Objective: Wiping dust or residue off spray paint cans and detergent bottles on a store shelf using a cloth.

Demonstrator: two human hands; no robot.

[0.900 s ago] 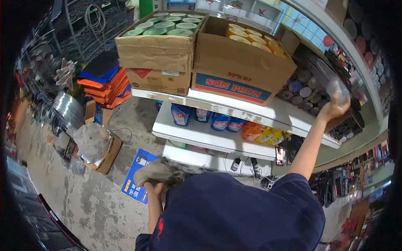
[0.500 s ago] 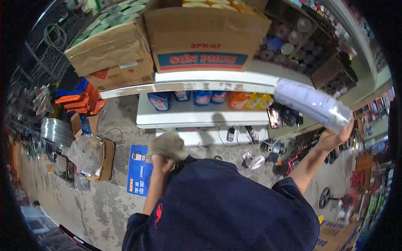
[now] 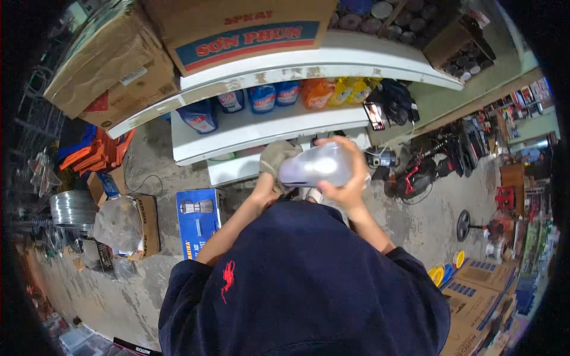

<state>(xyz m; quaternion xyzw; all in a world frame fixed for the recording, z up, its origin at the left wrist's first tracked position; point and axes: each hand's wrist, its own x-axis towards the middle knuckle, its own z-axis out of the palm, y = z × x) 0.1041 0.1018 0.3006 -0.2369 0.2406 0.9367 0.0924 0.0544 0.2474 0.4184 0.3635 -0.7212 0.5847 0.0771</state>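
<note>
A pale lavender spray can (image 3: 317, 167), blurred by motion, lies roughly level in front of my chest. My right hand (image 3: 354, 188) is wrapped round it from the right, with the thumb below and fingers above. My left hand (image 3: 265, 190) is closed on a grey-beige cloth (image 3: 274, 158), bunched up at the can's left end. The can overlaps part of the cloth, and I cannot tell whether the cloth presses on it. The left fingers are mostly hidden.
White shelves (image 3: 237, 133) stand ahead, bearing blue, orange and yellow bottles (image 3: 317, 94). Large cardboard boxes (image 3: 243, 35) sit above. A phone (image 3: 374, 115) lies at the right shelf end. On the floor are a blue box (image 3: 198, 216) and a bag-topped carton (image 3: 148, 222).
My right hand has brought the spray can from far out on the right in to my chest, beside the cloth. My left hand has moved right with the cloth. The view has shifted.
</note>
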